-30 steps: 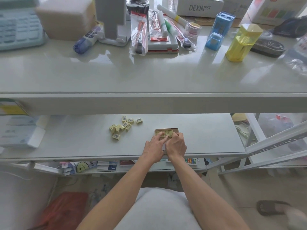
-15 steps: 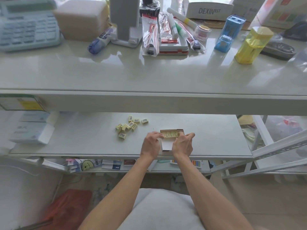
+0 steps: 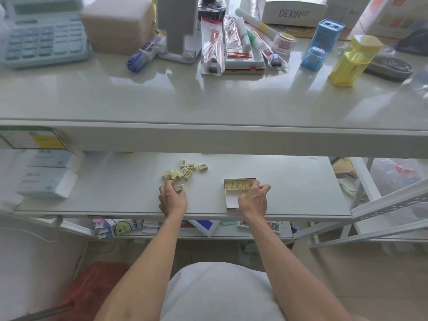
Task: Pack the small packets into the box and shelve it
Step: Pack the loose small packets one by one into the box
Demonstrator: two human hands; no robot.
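Observation:
A small open cardboard box lies on the lower white shelf. A row of small pale-yellow packets fills its far end, and its near part shows a bare white floor. My right hand rests on the box's right side, fingers bent at the far right corner. Several loose packets with barcode labels lie in a pile to the left. My left hand has its fingertips around one packet at the near edge of that pile.
Above, the glossy countertop holds a calculator, pens in plastic sleeves, a blue sharpener and a yellow container. Stacked boxes sit at the lower shelf's left. A metal rack stands to the right.
My left hand left the box and moved left to the loose pile, closing on one packet. My right hand stayed on the box, whose white floor now shows.

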